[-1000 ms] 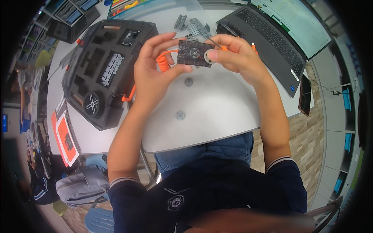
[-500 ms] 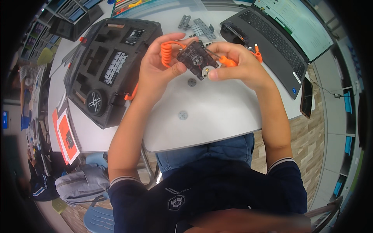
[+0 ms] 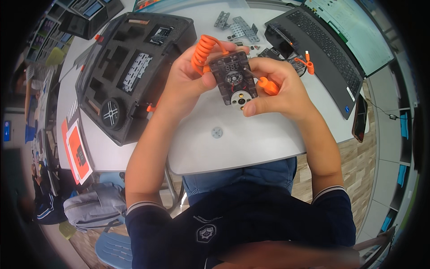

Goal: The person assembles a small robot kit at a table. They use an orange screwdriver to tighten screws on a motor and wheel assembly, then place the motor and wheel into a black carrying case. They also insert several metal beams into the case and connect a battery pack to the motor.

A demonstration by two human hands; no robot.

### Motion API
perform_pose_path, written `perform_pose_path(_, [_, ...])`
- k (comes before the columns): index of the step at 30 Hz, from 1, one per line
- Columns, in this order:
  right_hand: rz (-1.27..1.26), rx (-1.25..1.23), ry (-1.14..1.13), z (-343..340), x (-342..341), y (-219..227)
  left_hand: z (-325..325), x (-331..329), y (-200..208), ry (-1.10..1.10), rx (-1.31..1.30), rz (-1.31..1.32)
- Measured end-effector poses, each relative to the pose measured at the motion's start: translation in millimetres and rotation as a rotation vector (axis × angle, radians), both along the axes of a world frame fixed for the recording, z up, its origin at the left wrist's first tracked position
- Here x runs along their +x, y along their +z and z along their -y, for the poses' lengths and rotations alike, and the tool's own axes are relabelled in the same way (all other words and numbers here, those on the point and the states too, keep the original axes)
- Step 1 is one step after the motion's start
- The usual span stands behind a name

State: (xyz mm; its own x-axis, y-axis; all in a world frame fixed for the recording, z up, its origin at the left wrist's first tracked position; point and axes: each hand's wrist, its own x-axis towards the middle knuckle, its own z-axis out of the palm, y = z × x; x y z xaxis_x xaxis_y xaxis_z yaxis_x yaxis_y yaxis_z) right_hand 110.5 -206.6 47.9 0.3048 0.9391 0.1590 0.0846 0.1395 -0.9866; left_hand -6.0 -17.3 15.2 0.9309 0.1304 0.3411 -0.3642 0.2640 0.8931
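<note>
Above white tabletop (image 3: 192,152), left hand (image 3: 190,80): gripping dark translucent rectangular module (image 3: 234,80) between thumb and fingers
Right hand (image 3: 286,92): curled round thin-shafted orange-handled tool (image 3: 268,86), with thumb at module's pale round disc (image 3: 241,101)
Coiled orange cable (image 3: 203,50): looped beside module

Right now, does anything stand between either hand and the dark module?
Nothing visible does: the left hand holds the dark module, and the right hand, with an orange-handled tool, has its thumb at the module's pale disc.
</note>
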Motion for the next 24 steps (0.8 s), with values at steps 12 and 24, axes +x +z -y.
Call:
perform_pose_path(12, [0.187,-0.012,-0.103,-3.4,-0.1,-9.1,6.1,-7.8,5.4,0.047,0.038,0.031])
perform_pose_path(24, [0.188,0.07,-0.046,0.1,19.2,-7.5,16.4,-9.1,10.9,0.067,0.018,-0.065])
